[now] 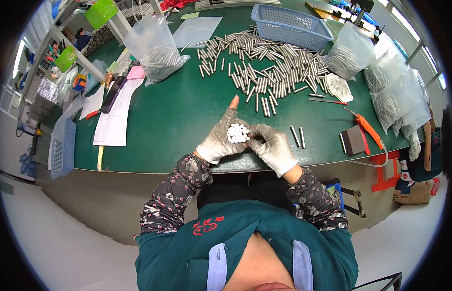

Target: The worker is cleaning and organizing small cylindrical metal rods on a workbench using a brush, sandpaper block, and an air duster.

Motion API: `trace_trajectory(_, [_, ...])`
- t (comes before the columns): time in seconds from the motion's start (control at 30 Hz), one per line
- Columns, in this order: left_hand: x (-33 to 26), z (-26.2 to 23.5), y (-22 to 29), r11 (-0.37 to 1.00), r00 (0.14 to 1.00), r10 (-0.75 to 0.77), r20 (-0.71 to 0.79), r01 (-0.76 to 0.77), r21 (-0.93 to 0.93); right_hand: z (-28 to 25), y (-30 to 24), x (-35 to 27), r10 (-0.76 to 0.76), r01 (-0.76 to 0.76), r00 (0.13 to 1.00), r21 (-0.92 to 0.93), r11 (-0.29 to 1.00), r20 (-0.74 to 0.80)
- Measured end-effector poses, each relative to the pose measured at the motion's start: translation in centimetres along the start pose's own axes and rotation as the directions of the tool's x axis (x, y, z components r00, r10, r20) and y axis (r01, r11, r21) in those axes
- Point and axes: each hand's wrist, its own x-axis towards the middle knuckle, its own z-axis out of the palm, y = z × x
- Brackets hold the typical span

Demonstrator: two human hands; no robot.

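A bundle of metal pins (237, 133), seen end-on with bright round tips, is gripped in my gloved left hand (219, 139), its bare thumb raised. My right hand (273, 146), in a grey-white glove, has its fingers pinched against the bundle's right side; whether it holds a single pin is hidden. Beyond my hands a large heap of loose metal pins (284, 63) spreads over the green table (172, 121). Two loose pins (298, 137) lie to the right of my right hand.
A blue plastic basket (291, 26) stands behind the heap. Bags of pins sit at left (155, 58) and right (398, 99). An orange-handled tool (369, 131) lies beside a dark block (354, 140) at right. Papers (120, 114) and a dark phone-like device (113, 94) lie left.
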Motion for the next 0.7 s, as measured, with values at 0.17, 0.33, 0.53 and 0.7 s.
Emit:
trace_trajectory(0.17, [0.1,0.4,0.6,0.999,1.0,-0.02,-0.001,0.02,-0.026,-0.2,-0.4,0.2,-0.028,0.027,1.0,-0.085,0.996,-0.01])
trace_trajectory(0.33, [0.4,0.6,1.1,0.989,0.99,-0.134,-0.045,0.131,-0.074,-0.1,-0.6,0.2,-0.053,0.043,0.996,-0.128,0.991,-0.072])
trace_trajectory(0.53, [0.5,0.6,1.0,0.99,0.99,-0.135,-0.053,0.132,-0.047,-0.3,-0.3,0.3,-0.007,0.001,0.998,-0.094,0.996,-0.062])
trace_trajectory(0.7, [0.4,0.6,0.9,0.991,0.991,-0.126,-0.039,0.124,-0.056,-0.4,-0.3,0.4,0.045,-0.049,0.998,-0.099,0.994,-0.041])
